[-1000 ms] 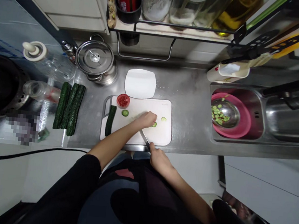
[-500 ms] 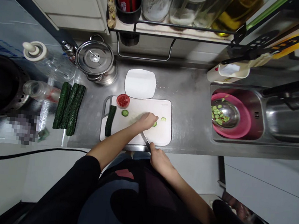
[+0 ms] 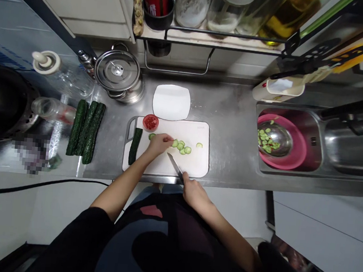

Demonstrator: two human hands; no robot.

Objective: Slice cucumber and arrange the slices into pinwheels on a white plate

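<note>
Left hand shifted leftward, just left of cucumber slices, its grip unclear, right hand clamped on knife

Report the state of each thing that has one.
Knife, held in right hand
Cucumber slices, cut, mostly clustered
Left hand, at the cucumber slices
Shorter cucumber, in one piece
Three cucumbers, whole
Pot, covered
Two shelf jars, lidded
Red bowl, holding red pieces
Metal bowl, holding green slices
</note>
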